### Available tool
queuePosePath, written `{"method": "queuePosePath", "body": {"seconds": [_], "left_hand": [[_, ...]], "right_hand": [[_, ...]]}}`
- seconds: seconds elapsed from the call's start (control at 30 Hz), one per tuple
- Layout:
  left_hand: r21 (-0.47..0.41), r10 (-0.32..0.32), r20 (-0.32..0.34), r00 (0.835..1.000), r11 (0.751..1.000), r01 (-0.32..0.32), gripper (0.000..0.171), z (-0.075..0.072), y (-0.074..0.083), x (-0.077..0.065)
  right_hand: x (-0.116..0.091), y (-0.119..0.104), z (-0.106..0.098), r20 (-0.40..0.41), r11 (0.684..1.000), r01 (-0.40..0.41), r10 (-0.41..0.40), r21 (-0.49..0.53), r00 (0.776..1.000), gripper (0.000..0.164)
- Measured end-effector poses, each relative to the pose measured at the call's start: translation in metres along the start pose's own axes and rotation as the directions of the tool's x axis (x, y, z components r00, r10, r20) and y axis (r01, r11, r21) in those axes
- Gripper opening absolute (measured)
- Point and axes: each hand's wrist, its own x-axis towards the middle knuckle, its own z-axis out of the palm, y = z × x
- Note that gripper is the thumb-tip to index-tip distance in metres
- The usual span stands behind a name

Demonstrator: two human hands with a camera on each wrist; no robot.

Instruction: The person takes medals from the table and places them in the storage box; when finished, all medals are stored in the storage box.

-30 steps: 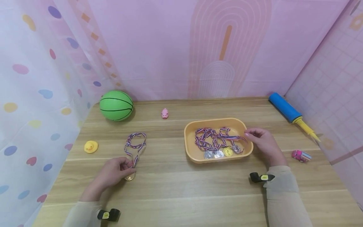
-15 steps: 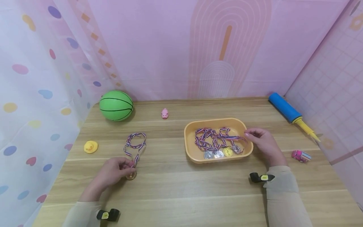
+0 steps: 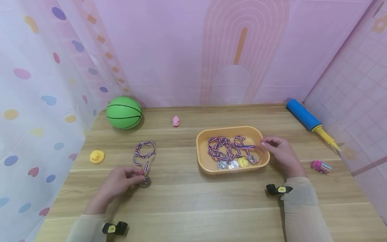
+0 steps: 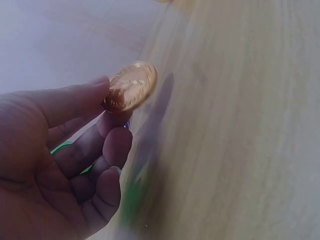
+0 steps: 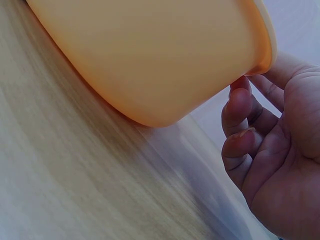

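Note:
My left hand (image 3: pixel 116 183) pinches a medal (image 3: pixel 145 182) between thumb and fingers, at the left of the table. In the left wrist view the medal (image 4: pixel 134 86) looks copper-gold and stands tilted above the wood. Its striped ribbon (image 3: pixel 146 167) trails away from me and lies looped on the tabletop. With thumb and fingers my right hand (image 3: pixel 281 153) grips the right rim of an orange plastic basin (image 3: pixel 211 170). Inside lie several medals, among them a gold one (image 3: pixel 243 161) and a silver one (image 3: pixel 222 165), with tangled striped ribbons (image 3: pixel 217 148). The right wrist view shows the basin's outer wall (image 5: pixel 150 55).
A yellow toy duck (image 3: pixel 97 156) and a green ball (image 3: pixel 124 113) are at the left. A pink toy pig (image 3: pixel 175 121) stands at the back. On the right are a blue and yellow hand pump (image 3: pixel 305 116) and a pink toy truck (image 3: pixel 321 166).
My left hand has turned slightly, and the medal has shifted a little to the right and away from me, its face changing in the light. The right hand and basin have stayed put.

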Motion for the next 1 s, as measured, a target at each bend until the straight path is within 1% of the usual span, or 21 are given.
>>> {"method": "queuePosePath", "body": {"seconds": [0.1, 0.23, 0.43, 0.47, 0.67, 0.73, 0.87, 1.0], "left_hand": [[0.007, 0.005, -0.009, 1.0, 1.0, -0.005, 0.024, 0.0, 0.003, 0.0], [0.072, 0.031, -0.04, 0.999, 0.997, -0.028, 0.022, 0.001, 0.004, 0.002], [0.104, 0.064, -0.04, 0.997, 0.993, -0.06, 0.02, 0.005, 0.001, 0.005], [0.115, 0.082, -0.037, 0.996, 0.99, -0.078, 0.02, 0.005, 0.0, 0.005], [0.195, 0.135, 0.004, 0.991, 0.972, -0.133, 0.03, 0.01, -0.001, 0.001], [0.228, 0.137, 0.008, 0.991, 0.964, -0.135, 0.033, 0.012, -0.002, 0.001], [0.307, 0.166, -0.001, 0.986, 0.938, -0.158, 0.031, 0.018, -0.001, 0.002], [0.344, 0.177, -0.001, 0.984, 0.924, -0.166, 0.027, 0.022, 0.003, 0.003]], "right_hand": [[0.0, 0.0, 0.0, -0.001, 1.0, -0.002, 0.002, -0.006, 1.0, 0.051], [0.0, 0.0, 0.001, -0.002, 1.0, -0.003, 0.003, -0.013, 1.0, 0.051], [0.0, -0.001, 0.002, -0.005, 1.0, 0.004, -0.004, -0.003, 1.0, 0.047], [0.0, -0.001, 0.002, -0.005, 1.0, 0.004, -0.004, -0.003, 1.0, 0.047], [0.0, -0.003, 0.001, -0.001, 1.0, -0.01, 0.01, 0.004, 1.0, 0.048], [0.0, -0.003, 0.001, 0.0, 1.0, -0.014, 0.014, 0.013, 1.0, 0.048], [-0.001, -0.003, 0.001, 0.001, 1.0, -0.011, 0.011, 0.024, 1.0, 0.048], [-0.002, -0.003, 0.001, 0.001, 1.0, -0.012, 0.012, 0.026, 1.0, 0.049]]}}
